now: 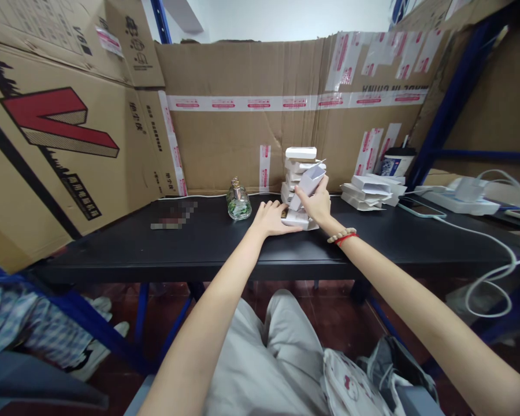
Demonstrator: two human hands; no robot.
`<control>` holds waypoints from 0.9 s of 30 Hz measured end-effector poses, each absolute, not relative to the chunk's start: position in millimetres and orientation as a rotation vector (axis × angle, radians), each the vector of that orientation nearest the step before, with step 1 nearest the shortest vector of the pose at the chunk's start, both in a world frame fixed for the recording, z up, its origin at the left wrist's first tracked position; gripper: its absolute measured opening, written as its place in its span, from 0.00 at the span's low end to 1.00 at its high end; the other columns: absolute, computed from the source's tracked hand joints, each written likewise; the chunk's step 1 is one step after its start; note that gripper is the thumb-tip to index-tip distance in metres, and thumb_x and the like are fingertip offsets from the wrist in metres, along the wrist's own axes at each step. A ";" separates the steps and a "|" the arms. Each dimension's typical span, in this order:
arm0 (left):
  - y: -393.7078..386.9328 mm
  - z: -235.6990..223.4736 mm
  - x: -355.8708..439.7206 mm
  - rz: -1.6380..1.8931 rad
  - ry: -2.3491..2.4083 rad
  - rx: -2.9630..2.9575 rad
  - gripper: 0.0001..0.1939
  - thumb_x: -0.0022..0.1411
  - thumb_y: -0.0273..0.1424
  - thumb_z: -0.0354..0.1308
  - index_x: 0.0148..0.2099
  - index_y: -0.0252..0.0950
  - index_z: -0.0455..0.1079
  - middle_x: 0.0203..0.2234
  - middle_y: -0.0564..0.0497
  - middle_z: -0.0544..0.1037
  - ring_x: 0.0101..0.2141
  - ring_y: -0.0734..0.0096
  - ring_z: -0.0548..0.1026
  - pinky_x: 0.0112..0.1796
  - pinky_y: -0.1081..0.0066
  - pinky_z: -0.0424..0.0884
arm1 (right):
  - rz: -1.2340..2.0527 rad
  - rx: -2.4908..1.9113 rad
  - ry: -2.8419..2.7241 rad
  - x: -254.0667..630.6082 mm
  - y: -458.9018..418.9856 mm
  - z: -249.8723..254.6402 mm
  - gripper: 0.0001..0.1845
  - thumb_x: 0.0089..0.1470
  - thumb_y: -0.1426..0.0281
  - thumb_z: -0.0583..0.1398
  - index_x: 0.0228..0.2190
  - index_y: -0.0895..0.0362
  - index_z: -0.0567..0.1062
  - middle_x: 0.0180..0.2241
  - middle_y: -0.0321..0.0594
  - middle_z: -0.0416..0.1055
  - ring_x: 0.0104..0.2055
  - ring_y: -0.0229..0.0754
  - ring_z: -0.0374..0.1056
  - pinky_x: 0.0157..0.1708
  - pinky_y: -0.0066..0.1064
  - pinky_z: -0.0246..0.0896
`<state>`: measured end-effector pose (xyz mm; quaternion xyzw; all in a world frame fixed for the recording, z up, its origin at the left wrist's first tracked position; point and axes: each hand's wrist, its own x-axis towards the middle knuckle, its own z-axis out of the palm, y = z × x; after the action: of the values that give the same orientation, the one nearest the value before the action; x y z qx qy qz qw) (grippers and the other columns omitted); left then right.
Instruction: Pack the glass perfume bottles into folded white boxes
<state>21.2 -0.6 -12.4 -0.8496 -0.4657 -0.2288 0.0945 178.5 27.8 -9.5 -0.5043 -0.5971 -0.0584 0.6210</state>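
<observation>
My right hand (319,203) is closed around a small white cardboard box (308,184), held tilted, with a flap standing up at its upper end. Just to its left, my left hand (270,219) rests low over the table, thumb along the front and fingers at the far side of another white box (297,218) lying on the tabletop. A small dark and gold patch shows beside the left fingertips, too small to name. Directly behind both hands rises a stack of white boxes (301,153), partly hidden by the held box.
A glass bottle with green decoration (239,202) stands left of my hands on the black table (199,245). To the right are flattened white boxes (366,193), a lidded cup (397,162), a phone (421,209) and a power strip (455,196) with white cables. Cardboard walls (242,69) enclose the back.
</observation>
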 end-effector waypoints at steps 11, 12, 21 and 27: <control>-0.3 -9.1 15.7 -0.723 -1.577 -2.547 0.44 0.43 0.60 0.53 0.58 0.41 0.56 0.52 0.41 0.65 0.52 0.49 0.63 0.51 0.55 0.55 | -0.039 -1.183 -1.363 176.4 18.2 -2.1 0.38 0.40 0.44 0.58 0.45 0.53 0.55 0.38 0.50 0.70 0.39 0.58 0.68 0.37 0.47 0.61; -0.1 -9.0 14.1 -0.719 -1.609 -2.555 0.45 0.43 0.60 0.52 0.59 0.42 0.55 0.52 0.42 0.64 0.52 0.49 0.63 0.51 0.55 0.56 | -0.031 -1.205 -1.360 176.4 17.4 -1.1 0.38 0.40 0.44 0.58 0.45 0.53 0.55 0.38 0.51 0.70 0.39 0.58 0.68 0.38 0.47 0.61; 0.6 -6.9 5.7 -0.663 -1.635 -2.573 0.41 0.44 0.54 0.57 0.57 0.43 0.56 0.50 0.46 0.66 0.51 0.53 0.66 0.48 0.57 0.63 | -0.124 -1.414 -1.281 173.4 7.0 6.5 0.38 0.42 0.47 0.58 0.48 0.57 0.54 0.40 0.51 0.70 0.42 0.57 0.68 0.40 0.45 0.60; -1.1 -5.4 6.0 -0.834 -1.555 -2.551 0.34 0.45 0.54 0.56 0.52 0.45 0.60 0.47 0.50 0.68 0.48 0.58 0.69 0.46 0.61 0.66 | -0.163 -1.396 -1.084 182.0 3.4 12.3 0.39 0.51 0.51 0.51 0.56 0.62 0.45 0.44 0.54 0.68 0.47 0.55 0.66 0.44 0.44 0.58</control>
<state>6.0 -1.1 -5.4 -0.8223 -0.5012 -0.2688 0.0202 182.0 3.4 12.3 -0.6099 -0.4735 -0.0714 0.6315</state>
